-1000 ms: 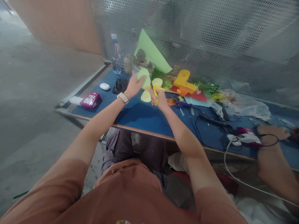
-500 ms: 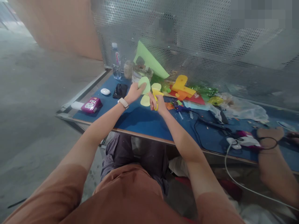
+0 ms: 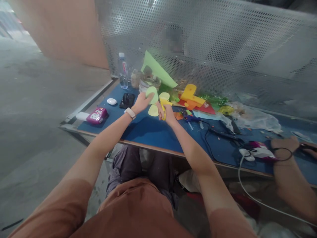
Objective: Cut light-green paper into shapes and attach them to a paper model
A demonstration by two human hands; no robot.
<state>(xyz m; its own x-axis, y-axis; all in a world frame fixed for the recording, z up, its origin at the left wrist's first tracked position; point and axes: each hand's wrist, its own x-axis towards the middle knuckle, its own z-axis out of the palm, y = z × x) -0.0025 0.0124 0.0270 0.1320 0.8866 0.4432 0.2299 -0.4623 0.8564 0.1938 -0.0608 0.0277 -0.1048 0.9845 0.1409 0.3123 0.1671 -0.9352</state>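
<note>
While our left hand point(image 3: 142, 102) pinches the pale green rounded paper cut-out point(image 3: 152, 94) clear of the blue tabletop point(image 3: 148, 129), our right hand point(image 3: 168, 113), at its four o'clock, curls shut on yellow-handled scissors point(image 3: 163, 109) (held raised so the blades reach its edge, we judge).

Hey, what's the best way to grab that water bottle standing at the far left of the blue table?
Wrap the fingers round the middle of the water bottle, coming in from its near left side. It stands upright and its round, slim body suits a side grip. A jar stands close on its right and the mesh panel rises behind it, so those sides look tighter.
</note>
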